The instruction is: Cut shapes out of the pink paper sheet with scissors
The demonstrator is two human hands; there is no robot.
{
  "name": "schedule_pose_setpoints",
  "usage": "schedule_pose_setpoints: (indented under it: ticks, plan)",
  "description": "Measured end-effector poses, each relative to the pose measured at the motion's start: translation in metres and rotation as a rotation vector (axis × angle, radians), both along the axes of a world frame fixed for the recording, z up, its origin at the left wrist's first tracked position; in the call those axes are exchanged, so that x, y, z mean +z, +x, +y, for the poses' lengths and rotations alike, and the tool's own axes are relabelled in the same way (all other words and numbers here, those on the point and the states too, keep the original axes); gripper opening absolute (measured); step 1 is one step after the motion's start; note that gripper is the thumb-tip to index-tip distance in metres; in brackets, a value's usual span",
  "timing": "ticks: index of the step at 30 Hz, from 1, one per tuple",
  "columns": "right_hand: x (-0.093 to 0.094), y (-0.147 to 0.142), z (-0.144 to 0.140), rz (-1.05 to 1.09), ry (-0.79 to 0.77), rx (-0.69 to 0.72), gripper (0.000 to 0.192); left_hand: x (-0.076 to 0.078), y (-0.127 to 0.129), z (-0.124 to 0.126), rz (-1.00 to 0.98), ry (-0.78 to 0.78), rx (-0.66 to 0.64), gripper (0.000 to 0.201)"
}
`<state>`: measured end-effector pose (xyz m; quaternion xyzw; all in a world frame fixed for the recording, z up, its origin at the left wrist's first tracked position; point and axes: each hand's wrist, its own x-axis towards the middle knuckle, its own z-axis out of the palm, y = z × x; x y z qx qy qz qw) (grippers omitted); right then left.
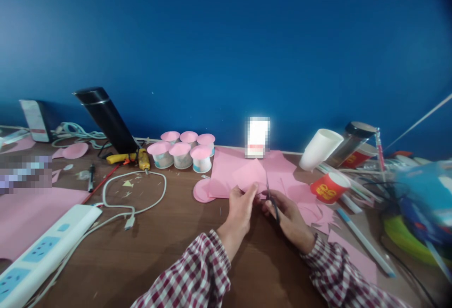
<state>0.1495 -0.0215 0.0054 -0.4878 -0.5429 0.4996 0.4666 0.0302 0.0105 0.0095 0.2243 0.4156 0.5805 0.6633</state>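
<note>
My left hand (241, 206) pinches the lower edge of a small pink paper piece (249, 174) held up over the brown table (169, 242). My right hand (287, 216) grips dark scissors (271, 197), whose blades point up into the paper's right edge. Both sleeves are red-and-white checked. Larger pink sheets (226, 169) and a pink paper disc (202, 191) lie flat just behind the hands. Pink offcuts (323, 218) lie to the right of my right hand.
Several small white cups with pink paper tops (181, 152) stand at the back. A red paper cup (328, 188) and a white cup (319, 149) lie tipped at right. A white power strip (42, 251), cable (134, 195), yellow glue gun (132, 158) and black flask (106, 117) are at left.
</note>
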Motion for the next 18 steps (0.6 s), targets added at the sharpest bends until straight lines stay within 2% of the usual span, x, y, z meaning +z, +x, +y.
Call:
schedule_pose_setpoints:
  ticks: [7, 18]
  plan:
    - [0.0010, -0.0004, -0.0002, 0.006, 0.000, 0.000, 0.045, -0.0062, 0.0003, 0.0010, 0.010, 0.001, -0.001, 0.031]
    - [-0.0061, 0.0008, 0.0011, 0.012, 0.009, 0.009, 0.044, -0.0018, -0.0007, -0.0005, -0.008, 0.009, -0.030, 0.031]
